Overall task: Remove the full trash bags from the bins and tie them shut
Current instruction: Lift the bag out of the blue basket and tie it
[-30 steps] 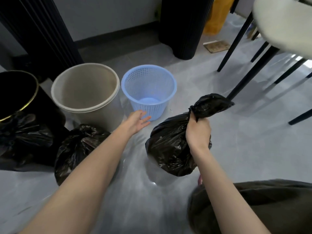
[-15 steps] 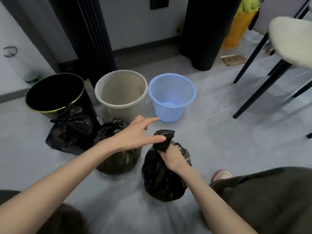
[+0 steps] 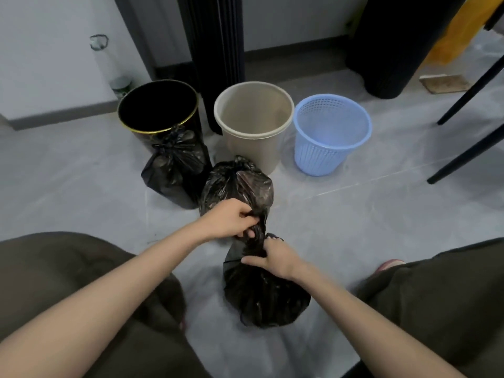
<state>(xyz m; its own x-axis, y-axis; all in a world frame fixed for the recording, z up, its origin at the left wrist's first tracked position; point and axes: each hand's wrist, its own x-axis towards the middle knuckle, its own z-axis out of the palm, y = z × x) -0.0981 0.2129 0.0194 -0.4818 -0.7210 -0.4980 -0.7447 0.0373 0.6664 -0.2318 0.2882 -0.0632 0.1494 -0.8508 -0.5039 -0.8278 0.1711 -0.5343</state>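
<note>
Three bins stand in a row on the grey floor: a black bin with a gold rim, a beige bin and a blue mesh basket. All three look empty. A full black trash bag sits on the floor between my knees. My right hand grips its gathered neck. My left hand pinches the twisted top of the same bag just above. A second black bag lies right behind, and a knotted third bag leans against the black bin.
Black chair legs slant in at the right. A tall black ribbed column rises behind the bins, and a dark cylinder stands at the back right beside something yellow. My knees in dark trousers flank the bag.
The view has pulled back and tilted down. My right hand set the bag on the floor nearer me, and my left hand came in from open and took hold of its top.
</note>
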